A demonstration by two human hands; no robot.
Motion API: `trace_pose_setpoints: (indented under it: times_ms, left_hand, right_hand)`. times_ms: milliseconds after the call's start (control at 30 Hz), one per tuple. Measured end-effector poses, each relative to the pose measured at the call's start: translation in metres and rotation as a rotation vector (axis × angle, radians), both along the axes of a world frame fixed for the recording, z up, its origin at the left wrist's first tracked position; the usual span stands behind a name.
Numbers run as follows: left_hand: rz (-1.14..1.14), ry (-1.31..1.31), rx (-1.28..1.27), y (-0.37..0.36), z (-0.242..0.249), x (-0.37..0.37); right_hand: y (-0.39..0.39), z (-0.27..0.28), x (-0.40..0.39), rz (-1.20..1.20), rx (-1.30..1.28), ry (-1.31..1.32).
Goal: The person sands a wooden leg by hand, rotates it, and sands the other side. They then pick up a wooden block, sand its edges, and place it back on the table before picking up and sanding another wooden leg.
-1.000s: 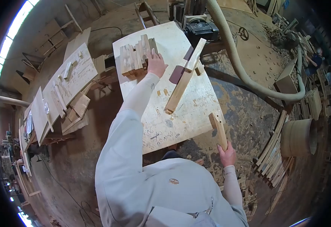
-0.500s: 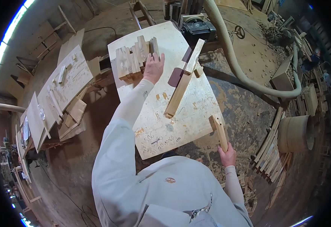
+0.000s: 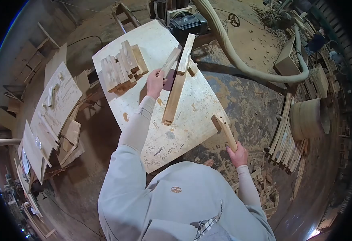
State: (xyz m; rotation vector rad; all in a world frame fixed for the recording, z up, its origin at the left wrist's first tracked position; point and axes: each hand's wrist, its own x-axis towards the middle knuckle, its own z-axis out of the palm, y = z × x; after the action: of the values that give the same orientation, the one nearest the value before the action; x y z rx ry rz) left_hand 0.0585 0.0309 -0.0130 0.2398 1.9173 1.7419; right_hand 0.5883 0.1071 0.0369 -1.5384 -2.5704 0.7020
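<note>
My left hand is closed on the lower end of a wooden piece, lifted just left of a long wooden bar on the pale work board. A lighter wooden strip lies along the upper part of that bar. Dark red sheets show partly beneath the held piece. To the left sits a stack of wooden blocks. Beside the board's right corner, my right hand grips the handle of a wooden mallet-like tool, its head at the board's edge.
An electric motor stands behind the board, with a thick ribbed hose curving right. Another worktable with wood pieces is on the left. Long strips and a round drum are at the right.
My left hand has moved right from the stack, taking a wooden piece out of it towards the long bar. My right hand still holds the tool. The whole view has shifted slightly.
</note>
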Motion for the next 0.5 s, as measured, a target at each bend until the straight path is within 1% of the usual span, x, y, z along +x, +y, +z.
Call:
trace_pose_setpoints:
  times_ms: [200, 333, 433, 500]
  left_hand:
    - [0.002, -0.04, 0.131, 0.026, -0.006, -0.015]
    - [0.004, -0.056, 0.138, 0.063, -0.018, -0.02]
    - [-0.042, -0.012, 0.116, 0.077, -0.02, -0.018]
    - [-0.034, 0.076, 0.04, 0.08, -0.021, -0.02]
  right_hand:
    - [0.002, -0.007, 0.003, 0.014, 0.018, 0.026]
    - [0.003, -0.012, 0.006, 0.02, 0.011, 0.035]
    - [0.004, -0.011, 0.007, 0.014, 0.009, 0.02]
    - [0.005, -0.011, 0.007, 0.011, 0.001, 0.003]
